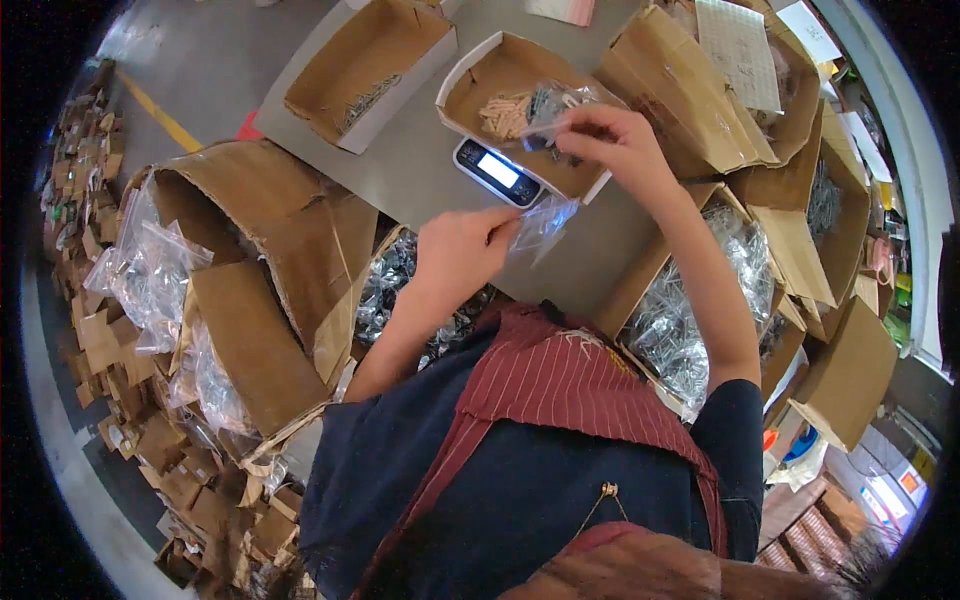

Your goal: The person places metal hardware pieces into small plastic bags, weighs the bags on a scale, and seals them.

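My left hand is closed, pinching an edge of a small clear plastic bag in front of the scale. Just beyond it, a digital scale with a lit display sits against a shallow cardboard tray. Wooden dowels lie in a pile inside that tray. Over the tray's right part, my right hand is closed with its fingertips on a clear bag of small hardware. What exactly the bag contains is too small to tell.
Another tray holding screws stands at the back left of the grey table. Large open cartons flank me: one with clear bags at left, one with bagged parts at right. A tall carton stands behind my right hand.
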Available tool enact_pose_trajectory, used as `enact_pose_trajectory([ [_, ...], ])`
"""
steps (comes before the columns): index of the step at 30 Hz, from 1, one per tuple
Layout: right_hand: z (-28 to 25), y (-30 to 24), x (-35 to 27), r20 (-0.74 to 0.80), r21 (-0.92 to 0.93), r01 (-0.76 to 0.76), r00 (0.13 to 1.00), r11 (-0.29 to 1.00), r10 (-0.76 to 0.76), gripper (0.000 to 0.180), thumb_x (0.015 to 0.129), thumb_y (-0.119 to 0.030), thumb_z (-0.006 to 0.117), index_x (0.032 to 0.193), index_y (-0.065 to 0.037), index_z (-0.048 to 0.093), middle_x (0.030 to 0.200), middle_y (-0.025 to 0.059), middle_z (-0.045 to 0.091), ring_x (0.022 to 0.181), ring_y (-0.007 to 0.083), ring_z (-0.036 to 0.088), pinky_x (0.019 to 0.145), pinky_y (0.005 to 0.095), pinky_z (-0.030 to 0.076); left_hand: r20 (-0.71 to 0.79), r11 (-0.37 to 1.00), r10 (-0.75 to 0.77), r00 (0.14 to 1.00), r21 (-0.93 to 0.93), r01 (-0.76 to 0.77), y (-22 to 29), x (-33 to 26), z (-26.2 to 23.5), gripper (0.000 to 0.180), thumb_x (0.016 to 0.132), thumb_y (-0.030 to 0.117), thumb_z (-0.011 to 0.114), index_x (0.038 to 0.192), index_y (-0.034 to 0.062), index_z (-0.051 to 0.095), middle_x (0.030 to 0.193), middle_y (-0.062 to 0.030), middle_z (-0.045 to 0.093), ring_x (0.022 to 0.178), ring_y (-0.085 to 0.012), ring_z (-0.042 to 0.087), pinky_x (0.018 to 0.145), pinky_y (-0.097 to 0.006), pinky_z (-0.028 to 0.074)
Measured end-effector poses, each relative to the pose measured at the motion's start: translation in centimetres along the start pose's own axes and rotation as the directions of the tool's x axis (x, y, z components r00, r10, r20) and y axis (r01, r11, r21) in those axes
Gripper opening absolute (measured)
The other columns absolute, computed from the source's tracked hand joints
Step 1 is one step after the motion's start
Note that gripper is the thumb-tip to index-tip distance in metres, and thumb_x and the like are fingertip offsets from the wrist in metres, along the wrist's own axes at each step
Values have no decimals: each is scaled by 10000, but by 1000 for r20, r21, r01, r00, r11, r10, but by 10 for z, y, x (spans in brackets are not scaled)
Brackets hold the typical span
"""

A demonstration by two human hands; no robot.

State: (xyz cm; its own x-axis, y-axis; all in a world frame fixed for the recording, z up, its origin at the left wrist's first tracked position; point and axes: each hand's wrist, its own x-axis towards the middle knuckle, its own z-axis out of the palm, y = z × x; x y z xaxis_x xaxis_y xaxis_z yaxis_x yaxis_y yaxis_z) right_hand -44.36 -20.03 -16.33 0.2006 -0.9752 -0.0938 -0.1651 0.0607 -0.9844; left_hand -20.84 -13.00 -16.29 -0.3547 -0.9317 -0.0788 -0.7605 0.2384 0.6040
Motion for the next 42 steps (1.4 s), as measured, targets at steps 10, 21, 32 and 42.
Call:
enact_pose_trajectory([
  [10,15,-13,-67,436,-540,340,896,770,-90,155,832,-209,635,953,-155,716,793,112,682,738,309,660,623,417,509,110,972,-66,992,-218,89,-9,14,-5,209,897,213,634,1031,89,734,757,-119,707,670,-223,704,635,-333,528],
  [21,-16,51,5,297,-909,398,828,126,-475,171,784,-124,683,953,-96,686,774,85,650,796,246,623,802,390,478,35,977,-14,999,-211,21,-5,12,3,181,850,246,641,956,154,754,761,-118,696,704,-321,679,649,-410,535],
  [32,1,-2,-35,108,-447,178,984,876,-145,143,875,-183,658,971,-79,677,842,106,687,678,297,632,601,317,490,148,963,-53,988,-256,90,-8,13,6,212,877,202,658,1031,77,734,822,-133,716,668,-224,695,624,-325,521],
  [42,23,-3,-62,291,-701,347,937,623,-194,138,844,-177,595,959,-131,654,699,95,635,679,313,652,582,429,514,180,917,2,984,-393,71,-5,19,8,198,852,220,643,986,120,749,796,-141,697,714,-312,683,649,-385,531],
])
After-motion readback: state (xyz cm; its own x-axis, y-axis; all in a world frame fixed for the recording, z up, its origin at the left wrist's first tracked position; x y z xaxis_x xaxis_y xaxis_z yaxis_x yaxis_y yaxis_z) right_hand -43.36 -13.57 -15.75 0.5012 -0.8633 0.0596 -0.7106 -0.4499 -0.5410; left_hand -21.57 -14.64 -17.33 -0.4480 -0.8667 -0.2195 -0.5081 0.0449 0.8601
